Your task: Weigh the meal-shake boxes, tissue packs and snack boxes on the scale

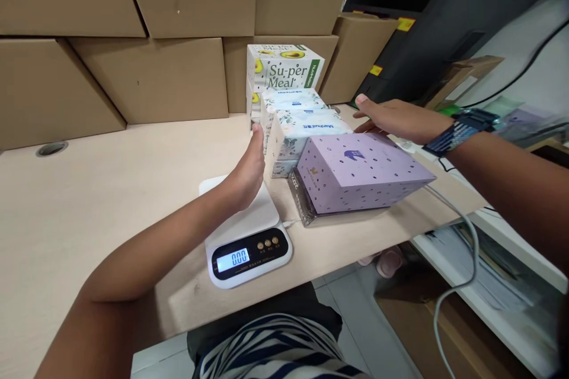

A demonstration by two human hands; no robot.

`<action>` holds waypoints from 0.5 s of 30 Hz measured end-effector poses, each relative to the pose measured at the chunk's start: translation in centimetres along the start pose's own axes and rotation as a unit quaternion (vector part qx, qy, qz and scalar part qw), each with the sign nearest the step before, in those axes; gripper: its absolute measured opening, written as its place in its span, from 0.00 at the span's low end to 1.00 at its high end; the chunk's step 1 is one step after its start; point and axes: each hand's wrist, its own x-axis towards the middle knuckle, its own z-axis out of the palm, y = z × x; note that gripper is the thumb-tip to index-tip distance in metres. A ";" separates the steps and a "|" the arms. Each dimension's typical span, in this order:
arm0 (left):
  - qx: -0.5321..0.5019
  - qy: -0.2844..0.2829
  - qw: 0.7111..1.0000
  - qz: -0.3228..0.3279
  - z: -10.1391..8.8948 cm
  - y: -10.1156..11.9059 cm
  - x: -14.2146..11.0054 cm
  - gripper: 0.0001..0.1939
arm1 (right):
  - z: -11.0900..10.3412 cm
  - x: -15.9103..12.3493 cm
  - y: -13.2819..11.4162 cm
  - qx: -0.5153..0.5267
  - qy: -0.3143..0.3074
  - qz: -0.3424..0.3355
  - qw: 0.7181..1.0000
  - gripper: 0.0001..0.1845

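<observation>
My left hand [249, 170] reaches over a white digital scale [246, 237] whose display reads 0.00. Its fingers lie flat against the left side of a stack of white tissue packs [302, 127]. My right hand [391, 118], with a dark watch on the wrist, lies flat and open on the right side of the same stack, behind a lilac dotted box [360, 172]. The lilac box rests tilted on a dark pack at the desk's front edge. A white "Su-per Meal" box [284, 71] stands behind the tissue packs.
Large brown cartons [146, 29] are stacked along the back of the light wooden desk [89, 189]. A black machine [427, 18] stands at the right. A grey cable [462, 260] hangs off the desk's right edge above low shelves.
</observation>
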 end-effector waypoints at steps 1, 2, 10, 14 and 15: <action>-0.022 -0.002 1.000 -0.020 0.2 0.2 -0.2 0.52 | 0.0 -0.3 0.2 -0.007 0.004 -0.001 1.000 0.61; -0.036 -0.007 0.999 -0.033 0.3 0.4 -0.4 0.52 | 0.0 -0.6 0.4 -0.016 0.010 -0.004 1.000 0.62; -0.031 -0.022 0.999 -0.037 1.3 1.2 -1.7 0.48 | -0.6 -2.5 2.2 -0.057 0.052 -0.016 0.997 0.66; -0.010 -0.041 0.999 -0.025 1.5 1.4 -2.7 0.48 | -0.5 -4.4 3.1 0.057 0.055 0.024 0.997 0.53; -0.001 -0.039 0.999 -0.026 1.7 1.4 -3.2 0.48 | -0.3 -5.0 3.4 0.095 0.061 0.027 0.993 0.49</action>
